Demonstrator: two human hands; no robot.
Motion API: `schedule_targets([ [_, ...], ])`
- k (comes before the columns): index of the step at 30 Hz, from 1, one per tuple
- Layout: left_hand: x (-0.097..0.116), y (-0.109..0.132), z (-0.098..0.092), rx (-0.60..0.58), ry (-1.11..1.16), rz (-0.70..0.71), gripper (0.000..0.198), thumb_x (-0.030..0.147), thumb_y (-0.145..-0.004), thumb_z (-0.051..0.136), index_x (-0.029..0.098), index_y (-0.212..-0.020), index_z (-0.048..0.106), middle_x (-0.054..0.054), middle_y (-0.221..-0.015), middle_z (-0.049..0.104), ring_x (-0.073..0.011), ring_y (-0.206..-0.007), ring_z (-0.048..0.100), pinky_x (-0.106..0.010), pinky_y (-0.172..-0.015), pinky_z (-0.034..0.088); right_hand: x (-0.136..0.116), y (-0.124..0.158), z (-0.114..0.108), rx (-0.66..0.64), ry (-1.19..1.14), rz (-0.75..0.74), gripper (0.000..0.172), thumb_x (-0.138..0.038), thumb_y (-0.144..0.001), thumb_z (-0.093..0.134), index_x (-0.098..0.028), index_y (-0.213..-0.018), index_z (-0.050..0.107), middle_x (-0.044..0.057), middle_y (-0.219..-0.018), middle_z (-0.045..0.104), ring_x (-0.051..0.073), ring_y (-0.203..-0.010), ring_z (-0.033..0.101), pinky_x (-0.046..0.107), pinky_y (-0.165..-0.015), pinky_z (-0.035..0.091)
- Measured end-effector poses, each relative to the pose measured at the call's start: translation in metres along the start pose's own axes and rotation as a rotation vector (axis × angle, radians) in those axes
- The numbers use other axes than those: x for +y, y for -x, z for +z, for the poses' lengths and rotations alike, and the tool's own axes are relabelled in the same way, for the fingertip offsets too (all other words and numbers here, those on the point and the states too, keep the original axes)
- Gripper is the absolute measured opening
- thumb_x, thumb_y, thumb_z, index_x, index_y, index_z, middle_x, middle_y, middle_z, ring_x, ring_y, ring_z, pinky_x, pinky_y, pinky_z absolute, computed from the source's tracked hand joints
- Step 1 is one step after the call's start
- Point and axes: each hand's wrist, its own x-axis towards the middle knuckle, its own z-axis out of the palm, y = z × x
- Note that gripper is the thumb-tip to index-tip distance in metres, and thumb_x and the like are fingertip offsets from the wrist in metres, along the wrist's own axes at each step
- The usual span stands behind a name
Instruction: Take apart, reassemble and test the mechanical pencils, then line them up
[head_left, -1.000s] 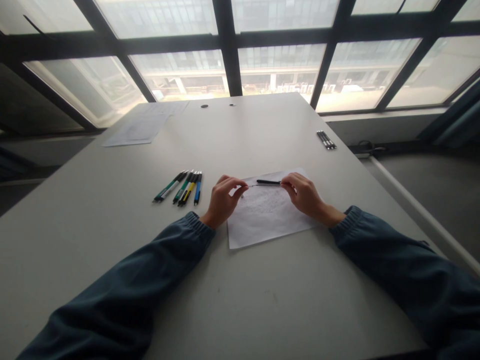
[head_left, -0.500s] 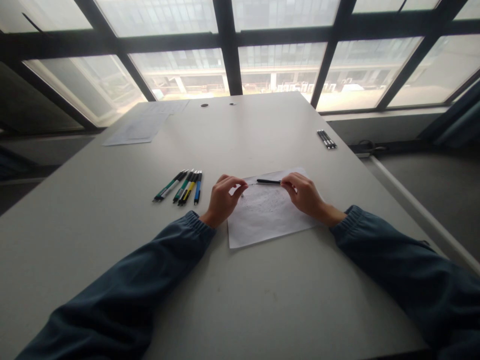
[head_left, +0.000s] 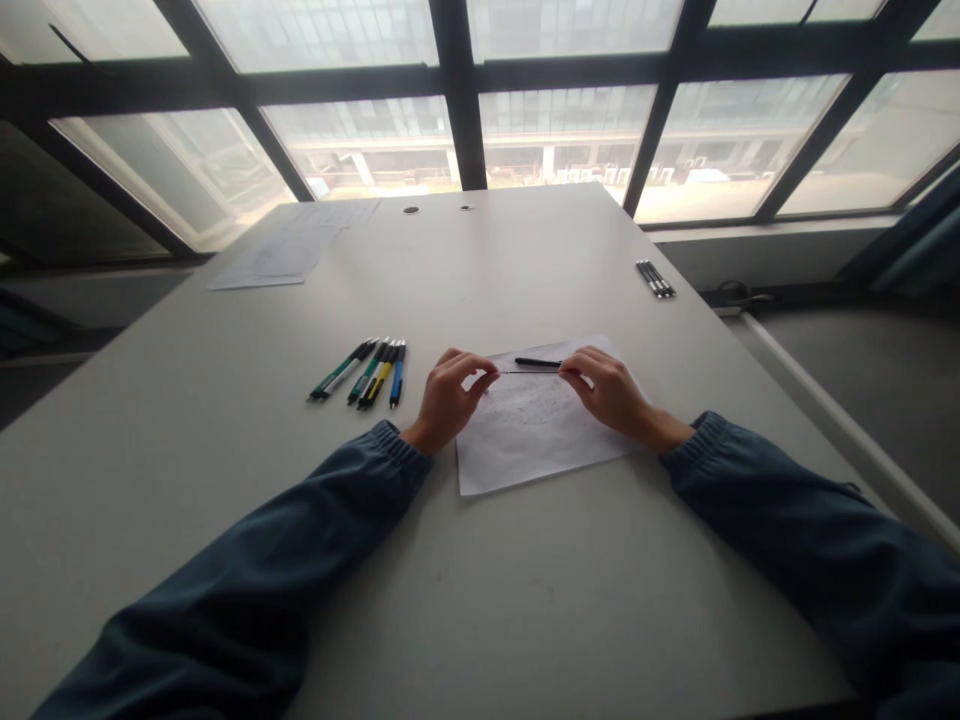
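Observation:
A thin black pen part (head_left: 537,363) is held level over a white sheet of paper (head_left: 536,435) with faint scribbles. My right hand (head_left: 611,390) pinches its right end. My left hand (head_left: 448,395) is closed in a pinch at the fine tip on the left, where a thin refill runs out of the black barrel. Both hands hover just above the sheet's far edge. My sleeves are dark blue.
Several pens (head_left: 365,372) with green, yellow and blue bodies lie in a row left of my left hand. A few dark pens (head_left: 655,279) lie near the table's right edge. Loose papers (head_left: 289,250) sit at the far left. The grey table (head_left: 480,580) ends at large windows.

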Motion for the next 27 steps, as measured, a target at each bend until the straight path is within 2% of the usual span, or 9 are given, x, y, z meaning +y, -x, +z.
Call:
schedule_targets([
  [7,0.0024,0.0004,0.0007,-0.018,0.033,0.015,0.011,0.032,-0.091,0.07,0.021,-0.089,0.071,-0.004,-0.085,0.073,-0.0188,-0.082,0.062,-0.034,-0.078,0.053,-0.0009,0.0002,0.0009,-0.028,-0.029,-0.053,0.013,-0.026,-0.1,0.055,-0.023,-0.093,0.065,0.006,-0.089,0.067,0.021,-0.085,0.061,0.035,-0.079,0.05],
  [12,0.0059,0.0007,-0.0002,-0.053,0.105,0.115,0.01,0.031,-0.091,0.071,0.021,-0.091,0.072,-0.004,-0.088,0.076,-0.0183,-0.084,0.063,-0.034,-0.08,0.054,-0.0006,0.0008,0.0014,-0.057,-0.031,-0.09,0.013,-0.024,-0.1,0.056,-0.021,-0.093,0.068,0.007,-0.09,0.068,0.02,-0.084,0.062,0.034,-0.078,0.051],
  [16,0.0071,0.0,-0.0005,-0.032,0.132,0.181,0.008,0.028,-0.091,0.07,0.021,-0.089,0.071,-0.004,-0.086,0.075,-0.0173,-0.081,0.062,-0.033,-0.077,0.054,-0.0006,0.0015,0.0018,-0.082,-0.054,-0.119,0.014,-0.023,-0.099,0.057,-0.02,-0.092,0.068,0.008,-0.09,0.069,0.02,-0.082,0.063,0.033,-0.076,0.051],
  [19,0.0053,0.0003,-0.0001,-0.021,0.131,0.207,0.011,0.029,-0.089,0.072,0.021,-0.097,0.071,-0.005,-0.093,0.075,-0.0184,-0.086,0.063,-0.034,-0.079,0.053,-0.0008,0.0017,0.0025,-0.067,-0.063,-0.11,0.012,-0.022,-0.099,0.058,-0.02,-0.093,0.068,0.008,-0.09,0.069,0.02,-0.082,0.063,0.033,-0.076,0.051],
  [23,0.0008,0.0015,-0.0001,-0.008,0.008,0.118,0.041,0.046,-0.084,0.077,0.022,-0.115,0.064,-0.007,-0.104,0.071,-0.0214,-0.094,0.062,-0.036,-0.082,0.051,-0.0019,0.0004,0.0025,-0.008,-0.036,-0.072,0.012,-0.021,-0.098,0.058,-0.021,-0.091,0.067,0.006,-0.088,0.069,0.02,-0.082,0.063,0.034,-0.077,0.05],
  [25,-0.0013,0.0016,-0.0005,-0.004,-0.1,0.022,0.039,0.052,-0.089,0.069,0.021,-0.111,0.063,-0.005,-0.095,0.069,-0.0213,-0.089,0.061,-0.036,-0.082,0.048,-0.0023,-0.0006,0.002,0.057,-0.018,-0.028,0.013,-0.021,-0.098,0.057,-0.021,-0.089,0.067,0.006,-0.086,0.068,0.02,-0.081,0.062,0.034,-0.077,0.05],
  [27,-0.0028,0.0015,-0.0008,-0.036,-0.214,-0.079,0.036,0.054,-0.096,0.057,0.02,-0.1,0.062,-0.003,-0.083,0.065,-0.0206,-0.081,0.059,-0.035,-0.078,0.045,-0.0024,-0.0014,0.0015,0.113,-0.001,0.014,0.014,-0.021,-0.098,0.057,-0.021,-0.088,0.066,0.006,-0.084,0.066,0.02,-0.08,0.061,0.034,-0.075,0.049],
])
